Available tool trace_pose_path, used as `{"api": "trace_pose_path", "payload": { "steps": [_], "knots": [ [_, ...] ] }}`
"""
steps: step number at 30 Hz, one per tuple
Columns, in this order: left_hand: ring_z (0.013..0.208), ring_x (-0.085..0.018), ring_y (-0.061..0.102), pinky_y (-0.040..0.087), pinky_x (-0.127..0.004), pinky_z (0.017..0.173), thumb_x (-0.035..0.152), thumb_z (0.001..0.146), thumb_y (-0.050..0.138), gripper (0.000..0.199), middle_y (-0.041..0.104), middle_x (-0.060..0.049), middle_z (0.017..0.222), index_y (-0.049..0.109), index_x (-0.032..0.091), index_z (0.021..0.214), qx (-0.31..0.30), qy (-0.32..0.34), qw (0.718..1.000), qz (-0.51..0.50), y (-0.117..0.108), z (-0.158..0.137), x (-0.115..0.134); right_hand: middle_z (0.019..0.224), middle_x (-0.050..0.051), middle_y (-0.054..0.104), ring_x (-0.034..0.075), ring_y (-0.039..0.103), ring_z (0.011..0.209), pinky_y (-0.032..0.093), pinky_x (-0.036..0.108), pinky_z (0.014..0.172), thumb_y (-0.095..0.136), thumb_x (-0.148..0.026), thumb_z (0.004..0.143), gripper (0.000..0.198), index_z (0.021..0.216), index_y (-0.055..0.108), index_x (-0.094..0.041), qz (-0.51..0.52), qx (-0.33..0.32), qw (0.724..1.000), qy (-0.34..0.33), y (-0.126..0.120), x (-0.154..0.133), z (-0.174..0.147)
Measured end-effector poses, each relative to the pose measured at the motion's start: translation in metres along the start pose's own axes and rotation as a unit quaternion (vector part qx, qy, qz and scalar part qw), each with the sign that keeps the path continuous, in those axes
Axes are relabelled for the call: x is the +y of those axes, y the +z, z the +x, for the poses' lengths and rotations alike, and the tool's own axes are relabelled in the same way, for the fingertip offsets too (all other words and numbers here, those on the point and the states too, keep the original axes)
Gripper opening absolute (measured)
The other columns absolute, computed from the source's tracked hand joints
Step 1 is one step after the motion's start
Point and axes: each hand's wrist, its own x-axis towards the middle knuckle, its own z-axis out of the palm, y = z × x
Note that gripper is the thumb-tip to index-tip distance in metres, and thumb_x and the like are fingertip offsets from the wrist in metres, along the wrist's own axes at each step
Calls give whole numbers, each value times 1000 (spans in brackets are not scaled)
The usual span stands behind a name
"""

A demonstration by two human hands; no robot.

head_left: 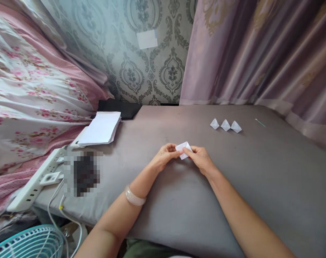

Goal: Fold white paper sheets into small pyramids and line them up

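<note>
My left hand point(166, 156) and my right hand point(199, 158) meet over the grey table point(259, 172), and both pinch a small folded white paper piece point(183, 148) between thumbs and fingers. The piece is held just above the tabletop, near the middle. A pale bangle point(134, 197) circles my left wrist. Three small folded white paper shapes point(225, 125) stand in a row further back and to the right of my hands.
A stack of white paper sheets point(101, 128) lies at the table's back left. A white power strip point(38, 181) with plugs and cables runs along the left edge. A teal fan point(28, 243) sits at the lower left. Floral bedding point(31, 93) and pink curtains point(259, 50) border the table.
</note>
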Motion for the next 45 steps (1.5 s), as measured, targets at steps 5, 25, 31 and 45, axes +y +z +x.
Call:
{"api": "trace_pose_path", "payload": {
  "steps": [5,25,31,45],
  "knots": [
    [62,-8,51,36,-23,61,37,61,81,33,63,0,70,66,13,76,-4,13,998,54,-8,1,3,61,0,62,13,52,59,37,25,57,68,-50,69,35,69,71,-15,-76,-62,994,-37,-8,-6,-2],
    [95,-20,54,41,-34,87,33,82,64,25,63,-7,100,59,19,102,107,301,824,468,-23,5,2,84,5,64,18,54,81,38,29,71,47,-30,91,26,87,71,-22,-417,6,854,-311,-16,7,0],
    [97,-22,50,36,-35,84,28,96,40,25,62,-10,106,60,18,105,26,347,682,644,-24,-1,6,85,8,64,20,50,84,31,33,75,37,-22,96,34,96,70,-21,-581,-6,725,-368,-14,9,0],
    [89,-21,53,40,-32,83,26,94,43,27,64,-11,94,68,17,92,-75,260,718,641,-30,4,-2,99,4,67,19,57,93,41,30,74,54,-29,89,20,95,73,-25,-485,-64,848,-205,-16,18,1]
  ]
}}
